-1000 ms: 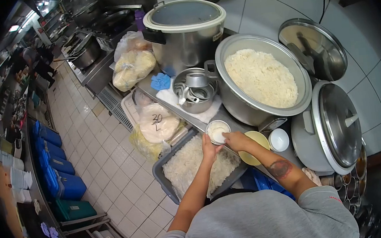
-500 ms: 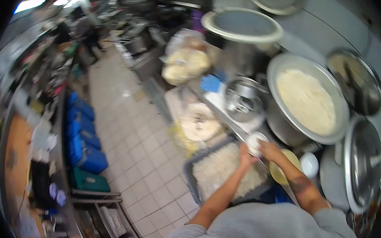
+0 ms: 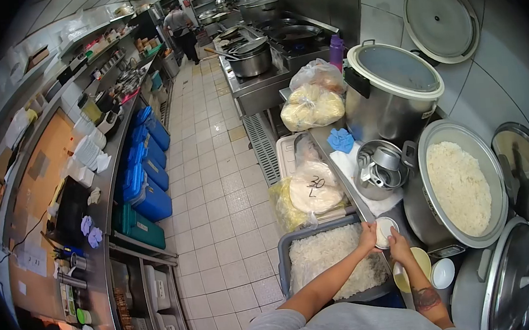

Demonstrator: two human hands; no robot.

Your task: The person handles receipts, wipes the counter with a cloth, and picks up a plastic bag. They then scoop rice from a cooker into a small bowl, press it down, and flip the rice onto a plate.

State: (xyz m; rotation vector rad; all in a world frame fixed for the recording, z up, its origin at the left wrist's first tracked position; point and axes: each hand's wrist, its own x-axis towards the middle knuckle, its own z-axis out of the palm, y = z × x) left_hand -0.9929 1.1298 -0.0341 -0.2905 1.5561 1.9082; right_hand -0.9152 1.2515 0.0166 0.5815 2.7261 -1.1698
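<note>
A small white bowl [image 3: 384,227] is held between my two hands over the counter's edge. My left hand [image 3: 367,238] grips its left side, and my right hand [image 3: 400,247] has its fingers closed on the right side. What fills the bowl looks white, but I cannot make it out clearly. Below and left of my hands is a grey tub [image 3: 283,261] of white rice. Under my right wrist sits a pale yellow bowl [image 3: 421,258], with a white bowl [image 3: 443,274] beside it. To the right stands a large metal pot [image 3: 428,204] of cooked rice.
Metal containers [image 3: 383,166] sit on a white cloth by a blue cloth [image 3: 340,140]. Bags of yellow food [image 3: 313,107] and a lidded cooker [image 3: 391,100] stand behind. Blue bins [image 3: 144,191] line the tiled aisle [image 3: 217,200]; a person [image 3: 179,31] stands far back.
The view has swung and steadied, so the kitchen shows sharper and the counter things sit further right. Both my hands keep hold of the white bowl.
</note>
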